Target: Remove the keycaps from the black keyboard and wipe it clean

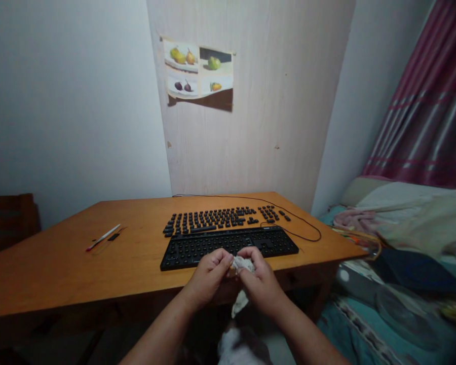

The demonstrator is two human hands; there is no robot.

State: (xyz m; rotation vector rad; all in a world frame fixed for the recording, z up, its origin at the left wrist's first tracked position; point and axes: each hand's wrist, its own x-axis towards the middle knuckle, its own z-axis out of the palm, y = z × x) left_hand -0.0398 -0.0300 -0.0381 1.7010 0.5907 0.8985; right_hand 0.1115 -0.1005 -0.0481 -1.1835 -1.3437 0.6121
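Note:
In front of the table's near edge, my left hand (210, 276) and my right hand (263, 281) come close together, both closed. A crumpled whitish cloth (243, 263) is bunched between them, and its loose end hangs below the right hand. The left thumb and fingers pinch at the cloth's left side; whether they hold something small as well, I cannot tell. Just beyond the hands lies a black keyboard (207, 248) with its keycaps off. Behind it, several loose black keycaps (216, 219) are laid out in rows much like a keyboard's layout.
On the left of the wooden table (53, 258) lie a thin white stick-like tool (108, 232) with a reddish tip and a small black piece (114, 236). A black cable (300, 217) curves along the back and right. A cluttered bed (403, 218) stands at right.

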